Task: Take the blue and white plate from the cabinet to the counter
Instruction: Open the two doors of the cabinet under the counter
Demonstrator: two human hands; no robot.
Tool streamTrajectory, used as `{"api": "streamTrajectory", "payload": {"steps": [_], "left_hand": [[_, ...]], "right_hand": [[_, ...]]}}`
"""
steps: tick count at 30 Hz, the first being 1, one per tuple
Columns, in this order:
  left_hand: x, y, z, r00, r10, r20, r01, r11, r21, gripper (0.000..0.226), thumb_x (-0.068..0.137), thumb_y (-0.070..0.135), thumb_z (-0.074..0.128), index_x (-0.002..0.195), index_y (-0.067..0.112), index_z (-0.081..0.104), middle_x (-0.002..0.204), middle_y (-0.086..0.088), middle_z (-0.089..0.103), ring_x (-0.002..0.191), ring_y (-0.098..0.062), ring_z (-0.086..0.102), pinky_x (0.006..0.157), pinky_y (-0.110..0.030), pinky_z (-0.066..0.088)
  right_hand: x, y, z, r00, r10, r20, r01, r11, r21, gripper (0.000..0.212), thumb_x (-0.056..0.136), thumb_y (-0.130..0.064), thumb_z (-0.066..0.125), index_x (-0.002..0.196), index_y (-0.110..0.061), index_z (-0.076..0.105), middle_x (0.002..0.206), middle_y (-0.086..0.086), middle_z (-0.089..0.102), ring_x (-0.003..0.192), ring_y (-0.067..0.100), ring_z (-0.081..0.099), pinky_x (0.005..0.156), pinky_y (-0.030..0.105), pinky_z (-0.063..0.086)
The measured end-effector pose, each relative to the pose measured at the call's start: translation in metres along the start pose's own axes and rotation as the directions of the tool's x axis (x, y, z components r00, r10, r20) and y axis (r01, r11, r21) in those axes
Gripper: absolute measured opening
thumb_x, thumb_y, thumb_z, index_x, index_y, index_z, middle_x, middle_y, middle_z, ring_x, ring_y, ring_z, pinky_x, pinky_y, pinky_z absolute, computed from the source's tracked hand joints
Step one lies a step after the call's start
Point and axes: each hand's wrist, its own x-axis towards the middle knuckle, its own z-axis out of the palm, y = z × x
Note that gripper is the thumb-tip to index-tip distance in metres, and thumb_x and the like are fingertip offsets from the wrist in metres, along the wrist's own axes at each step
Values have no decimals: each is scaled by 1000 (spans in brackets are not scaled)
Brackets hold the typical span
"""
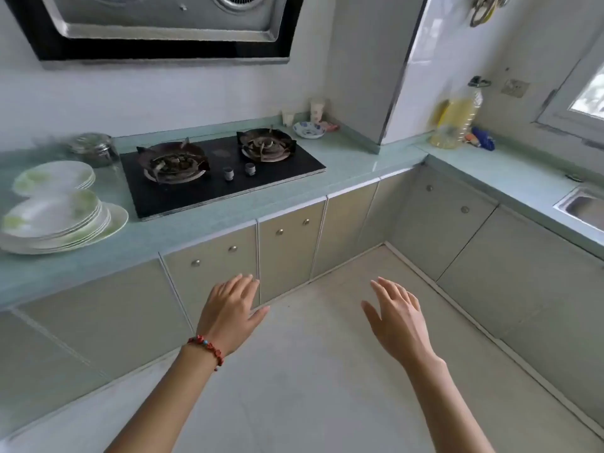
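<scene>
Blue-white dish (309,129) blurred on counter (359,165); cabinet doors (287,253) closed; both hands' fingers spread, empty.

Glossy counter (356,165), glass hob (277,178)

The pale green counter (353,171) bears stacked plates (55,220), a black hob (215,178) and a blue-patterned bowl (309,130).

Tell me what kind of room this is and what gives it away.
A home kitchen, most likely. A two-burner gas hob is set into an L-shaped counter under a range hood, stacked plates sit to its left, and a steel sink shows at the right edge.
</scene>
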Motion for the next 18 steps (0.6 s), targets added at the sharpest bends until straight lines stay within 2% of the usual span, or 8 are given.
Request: {"api": "streamTrajectory", "payload": {"steps": [3, 5, 10, 12, 15, 18], "left_hand": [[-24, -20, -5, 994, -113, -8, 113, 993, 33, 55, 79, 45, 40, 105, 2, 63, 109, -17, 68, 102, -32, 63, 83, -46, 51], [-47, -35, -11, 978, -208, -26, 209, 977, 42, 59, 79, 47, 35, 103, 2, 64, 107, -17, 69, 101, -32, 63, 83, -47, 51], [-113, -66, -24, 907, -415, -64, 418, 908, 33, 82, 89, 59, 7, 102, 1, 64, 106, -18, 69, 98, -32, 65, 82, -47, 52], [-144, -80, -28, 859, -510, -54, 512, 859, 30, 79, 89, 59, 12, 101, 0, 64, 104, -19, 69, 97, -32, 65, 82, -46, 52], [-190, -103, -32, 751, -660, -33, 660, 750, 30, 63, 82, 51, 32, 102, -1, 63, 105, -20, 68, 98, -33, 64, 83, -46, 52], [-227, -125, -38, 671, -741, -19, 741, 670, 37, 72, 85, 57, 24, 105, -1, 62, 109, -20, 67, 102, -34, 62, 86, -48, 51]], "right_hand": [[13, -26, 9, 992, -128, -22, 129, 991, 44, 47, 90, -33, 49, 131, -11, 42, 140, 9, 45, 131, 26, 37, 110, 38, 25], [21, -50, 19, 978, -209, 18, 208, 977, 55, 47, 91, -34, 48, 131, -12, 42, 141, 8, 44, 131, 25, 36, 111, 37, 23], [27, -112, 48, 902, -422, 94, 413, 905, 97, 47, 91, -34, 48, 131, -12, 41, 140, 8, 45, 130, 24, 37, 109, 36, 25], [25, -141, 60, 855, -504, 121, 491, 862, 126, 46, 91, -34, 48, 131, -12, 41, 141, 7, 45, 130, 23, 37, 109, 36, 25], [17, -188, 77, 776, -610, 159, 589, 792, 161, 46, 91, -34, 47, 131, -13, 41, 141, 7, 44, 131, 23, 36, 108, 36, 26], [4, -233, 91, 701, -690, 180, 660, 723, 205, 45, 91, -34, 47, 131, -13, 42, 142, 7, 43, 131, 24, 36, 108, 37, 26]]}}
